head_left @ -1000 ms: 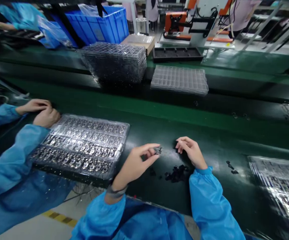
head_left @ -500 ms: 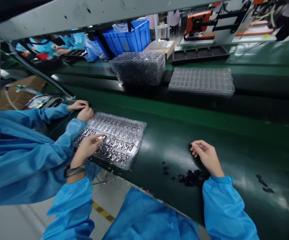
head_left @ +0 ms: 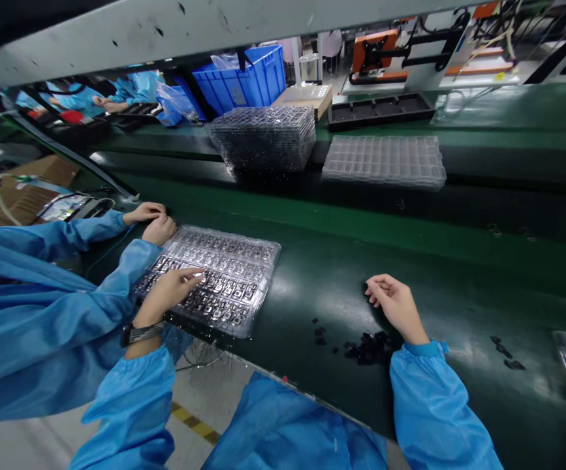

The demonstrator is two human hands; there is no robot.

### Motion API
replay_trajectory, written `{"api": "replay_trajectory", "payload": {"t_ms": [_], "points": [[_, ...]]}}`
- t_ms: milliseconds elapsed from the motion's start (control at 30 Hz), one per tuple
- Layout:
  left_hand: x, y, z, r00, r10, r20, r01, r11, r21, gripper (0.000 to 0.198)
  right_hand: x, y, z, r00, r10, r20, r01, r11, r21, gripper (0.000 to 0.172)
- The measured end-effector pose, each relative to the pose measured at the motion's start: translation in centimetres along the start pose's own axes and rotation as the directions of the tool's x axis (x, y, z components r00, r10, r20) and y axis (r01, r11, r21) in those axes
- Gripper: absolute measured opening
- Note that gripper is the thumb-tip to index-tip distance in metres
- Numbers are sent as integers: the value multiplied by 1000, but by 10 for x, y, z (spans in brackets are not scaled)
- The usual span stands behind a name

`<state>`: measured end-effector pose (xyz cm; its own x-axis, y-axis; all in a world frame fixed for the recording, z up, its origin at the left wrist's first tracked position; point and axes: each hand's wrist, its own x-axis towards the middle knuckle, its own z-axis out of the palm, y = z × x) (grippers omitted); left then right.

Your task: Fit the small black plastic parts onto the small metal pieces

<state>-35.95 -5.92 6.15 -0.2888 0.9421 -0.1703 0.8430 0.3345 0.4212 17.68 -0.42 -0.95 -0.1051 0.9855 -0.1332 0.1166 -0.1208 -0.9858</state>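
Left of centre, the left hand (head_left: 172, 289) hovers at the tray (head_left: 267, 281) of metal parts (head_left: 226, 286), finger and thumb nearly together; I can't tell what that grip has. Right of centre, the right hand (head_left: 397, 305) curls loosely near black pieces (head_left: 371, 348), its grip's contents hidden.

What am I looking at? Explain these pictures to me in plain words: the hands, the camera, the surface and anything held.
There is no machine here: a person works with two bare hands, seen by one camera worn on the head, looking forward and down. The left hand is over a transparent tray of small metallic parts in rows; whether it grips one is too small to tell. The right hand is loosely curled over the green work surface, near a pile of black pieces; no held item can be made out. Farther back is a stack of transparent trays. The co-worker's hand by the tray's corner belongs to someone else.
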Motion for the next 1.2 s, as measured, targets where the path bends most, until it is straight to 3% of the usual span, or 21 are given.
{"api": "replay_trajectory", "payload": {"t_ms": [167, 267, 367, 467, 533, 600, 700, 767, 867, 967, 1067, 1200], "points": [[-7, 15, -7, 1000, 13, -12, -12, 998, 66, 58, 1, 4, 2, 1000, 3, -18, -3, 1000, 2, 49], [-21, 36, -12, 995, 3, -101, 13, 987, 157, 51, -2, 0, 3, 999, -41, 14, 42, 999, -31, 43], [-41, 67, -6, 981, 105, -162, -79, 984, 158, 44, -6, -6, 6, 987, -108, 116, 125, 980, -152, 28], [-62, 106, 8, 960, 266, -85, -262, 964, 54, 43, -14, -11, 14, 951, -169, 259, 247, 920, -305, 9], [-74, 136, 19, 936, 353, -11, -353, 935, -38, 45, -20, -14, 23, 905, -198, 376, 348, 853, -388, 10], [-79, 166, 29, 912, 410, -2, -407, 906, -117, 44, -27, -17, 34, 854, -187, 485, 428, 783, -451, 17], [-73, 211, 51, 876, 476, -70, -479, 845, -237, 37, -36, -20, 50, 802, -124, 584, 492, 693, -527, 21], [-58, 239, 75, 845, 532, -53, -514, 782, -352, 32, -40, -22, 60, 790, -96, 606, 512, 647, -565, 20], [-28, 272, 122, 807, 590, -2, -513, 699, -499, 28, -44, -20, 71, 793, -92, 603, 528, 596, -604, 14], [4, 294, 170, 796, 604, 43, -460, 649, -606, 28, -46, -15, 80, 803, -93, 589, 527, 574, -627, 11], [28, 306, 205, 796, 599, 91, -379, 610, -696, 28, -44, -11, 84, 822, -119, 557, 500, 619, -606, 13], [42, 308, 219, 802, 585, 121, -311, 581, -752, 36, -37, -10, 77, 891, -173, 420, 355, 843, -405, 17]]}}
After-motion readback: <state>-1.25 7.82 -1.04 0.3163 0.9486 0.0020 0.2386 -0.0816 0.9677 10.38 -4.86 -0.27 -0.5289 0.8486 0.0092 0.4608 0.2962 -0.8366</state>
